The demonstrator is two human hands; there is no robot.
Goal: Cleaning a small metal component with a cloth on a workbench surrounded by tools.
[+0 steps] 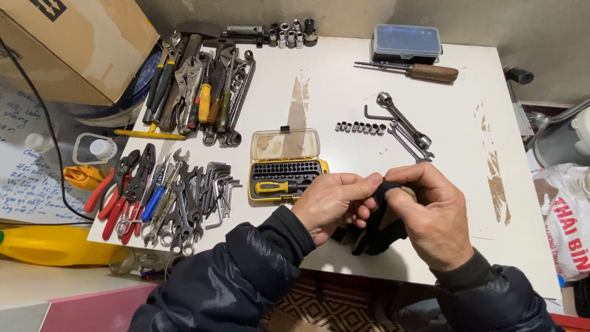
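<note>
Between both hands (393, 209), seemingly black fabric (378, 237).

A white table (344, 92) with worn patches carries wrenches and pliers (166, 190) along its left edge, a yellow bit case (286, 165) near the middle, a row of sockets (361, 128), and a screwdriver (424, 72) and grey box (406, 42) at the far edge.

Even, soft overhead light; white table (369, 92) bright, no glare. Faint shadows. Sharp focus; slight wide-angle bowing at edges.
</note>
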